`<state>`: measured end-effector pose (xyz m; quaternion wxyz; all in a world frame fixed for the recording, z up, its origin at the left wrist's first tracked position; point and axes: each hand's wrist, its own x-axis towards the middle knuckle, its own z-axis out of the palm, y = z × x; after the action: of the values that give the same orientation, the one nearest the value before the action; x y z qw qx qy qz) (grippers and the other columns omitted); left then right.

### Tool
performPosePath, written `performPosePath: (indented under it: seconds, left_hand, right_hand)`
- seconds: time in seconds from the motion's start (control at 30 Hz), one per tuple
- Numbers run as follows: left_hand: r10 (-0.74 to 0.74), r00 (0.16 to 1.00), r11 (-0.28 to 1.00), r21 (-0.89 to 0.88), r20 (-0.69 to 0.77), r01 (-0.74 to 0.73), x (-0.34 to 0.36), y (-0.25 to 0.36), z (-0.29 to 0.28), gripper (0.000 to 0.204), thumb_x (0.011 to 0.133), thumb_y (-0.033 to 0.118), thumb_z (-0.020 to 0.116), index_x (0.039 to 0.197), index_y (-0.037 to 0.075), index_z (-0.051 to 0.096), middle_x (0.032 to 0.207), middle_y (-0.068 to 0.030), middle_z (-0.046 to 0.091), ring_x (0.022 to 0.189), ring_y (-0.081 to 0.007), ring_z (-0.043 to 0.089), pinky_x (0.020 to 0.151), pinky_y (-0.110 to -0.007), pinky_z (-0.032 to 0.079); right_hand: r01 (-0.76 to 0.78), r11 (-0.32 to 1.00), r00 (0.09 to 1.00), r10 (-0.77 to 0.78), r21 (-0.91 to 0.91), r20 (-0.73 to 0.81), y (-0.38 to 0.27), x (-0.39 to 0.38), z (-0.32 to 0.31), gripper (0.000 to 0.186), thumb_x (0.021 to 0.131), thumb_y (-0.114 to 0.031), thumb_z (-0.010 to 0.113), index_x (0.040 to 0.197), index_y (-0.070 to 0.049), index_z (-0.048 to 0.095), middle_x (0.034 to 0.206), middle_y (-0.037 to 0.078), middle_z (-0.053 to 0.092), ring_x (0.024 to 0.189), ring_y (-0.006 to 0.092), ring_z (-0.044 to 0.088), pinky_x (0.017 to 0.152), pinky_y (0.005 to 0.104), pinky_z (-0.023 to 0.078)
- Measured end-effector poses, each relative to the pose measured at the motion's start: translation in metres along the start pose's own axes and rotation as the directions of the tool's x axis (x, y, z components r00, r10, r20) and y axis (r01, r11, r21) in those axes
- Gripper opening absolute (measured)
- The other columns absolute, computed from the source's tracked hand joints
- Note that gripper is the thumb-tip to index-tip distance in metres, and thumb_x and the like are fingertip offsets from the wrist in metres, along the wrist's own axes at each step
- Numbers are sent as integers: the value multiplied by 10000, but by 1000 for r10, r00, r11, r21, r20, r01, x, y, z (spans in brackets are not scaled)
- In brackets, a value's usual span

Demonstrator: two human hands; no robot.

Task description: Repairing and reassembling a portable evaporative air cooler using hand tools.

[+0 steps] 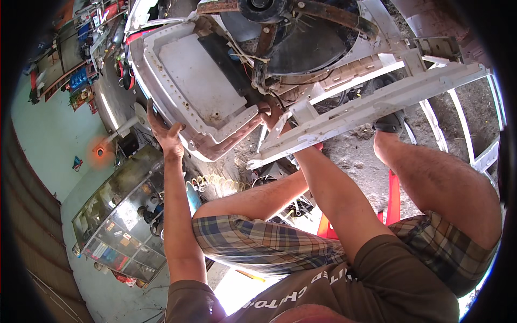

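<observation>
My left hand [167, 133] grips the outer left edge of a dirty white housing [177, 59], which has a recessed pale panel with a dark strip. My right hand [273, 114] is at the housing's lower right corner, fingers curled on it and partly hidden behind a white metal frame [350, 113] that crosses my forearm. Above them is a round dark fan opening [301, 48] with rusty brackets around a central hub [261, 8].
My bare legs are bent around the work, over red supports [393, 194] and dirty ground. A coiled yellow hose [215, 183] lies beyond my left arm. At left stand a glass cabinet [121, 215], a cluttered bench [70, 48] and a glowing orange ring [99, 152].
</observation>
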<state>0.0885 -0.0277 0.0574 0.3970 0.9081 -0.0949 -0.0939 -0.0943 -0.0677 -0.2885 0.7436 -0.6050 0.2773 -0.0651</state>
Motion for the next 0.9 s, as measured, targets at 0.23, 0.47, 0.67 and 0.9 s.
performPosePath:
  seconds: [0.23,0.47,0.67,0.9]
  left_hand:
    - [-16,1000,1000,-3,-4,16,-3,-1,-4,1081,574,113,610,1606,97,289,1469,-131,489,1282,-276,505,986,-362,480]
    - [-25,1000,1000,-18,2,25,1,0,9,1098,546,147,624,1597,103,308,1478,-132,474,1334,-290,472,1099,-398,436]
    - [9,1000,1000,-20,0,-9,3,0,7,1100,550,162,648,1596,101,311,1481,-129,471,1340,-288,467,1103,-398,432]
    - [-30,999,1000,-4,-10,30,-4,0,-10,1114,557,200,692,1598,103,307,1487,-130,467,1339,-287,470,1107,-407,425]
  right_hand:
    - [-62,993,990,48,100,134,-4,-5,5,655,880,-195,681,1468,-32,443,1214,242,690,1101,407,684,905,468,571]
    - [191,977,978,-181,-94,105,20,4,-4,692,885,-230,694,1494,-43,425,1189,235,701,1080,412,689,883,455,578]
    - [-49,998,989,45,29,140,-4,4,-12,701,882,-244,696,1498,-53,423,1181,242,702,1084,409,687,890,459,576]
    - [-291,934,936,233,206,265,-62,-4,-18,679,870,-236,684,1483,-68,446,1155,254,705,1042,397,702,849,463,589]
